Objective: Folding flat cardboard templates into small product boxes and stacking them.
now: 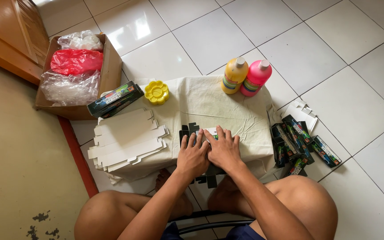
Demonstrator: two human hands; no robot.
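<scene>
My left hand (193, 155) and my right hand (222, 150) lie side by side, palms down, pressing on a flat dark printed carton blank (189, 131) on a cloth-covered low table (227, 106). Dark tabs of the blank stick out above my fingers and below my wrists. The fingers of both hands are spread flat over the blank. Most of the blank is hidden under my hands.
A stack of flat white carton blanks (127, 140) lies to the left, dark folded boxes (114, 98) behind it. A yellow flower-shaped palette (157, 92), yellow bottle (234, 75) and pink bottle (255, 78) stand at the back. Folded boxes (301, 142) pile right. A cardboard box (112, 66) holds plastic bags.
</scene>
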